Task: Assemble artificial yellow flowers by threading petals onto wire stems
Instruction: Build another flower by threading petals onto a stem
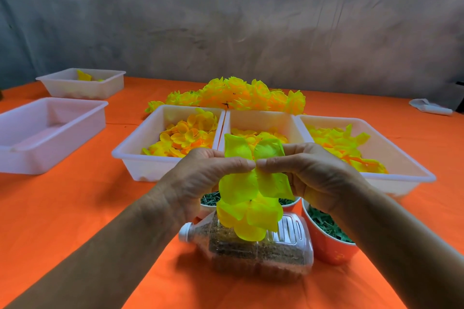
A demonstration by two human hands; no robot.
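- We have the half-built flower (251,198) held in the air above the near middle of the orange tablecloth (75,208), over a lying plastic bottle (251,251) of brown grains. Its bright yellow-green petal layers hang in a loose stack, the lowest fanned out round a small dark centre; we cannot see the wire stem itself.
- We judge the main risk to be the layers slipping: they sit loosely, so if our pinch eases, petals could slide off the unseen stem end and drop onto the bottle or the cloth.
- A second risk is tearing: the petals look thin and soft, and pulling the two hands apart too hard at the pinch point could rip the hole at a petal's centre.
- Our left hand (208,178) is curled closed, thumb and forefinger pinching the upper petals from the left.
- Our right hand (306,173) mirrors it, fingers curled and pinching the same petals from the right; the two thumb tips nearly touch.
- Just beyond the hands, three white trays hold loose petals: the left tray (130,155), the middle tray (263,115), the right tray (401,158).
- Red cups of green stem parts (329,233) stand just right of the bottle.
- Finished yellow flowers (238,94) are heaped behind the trays.
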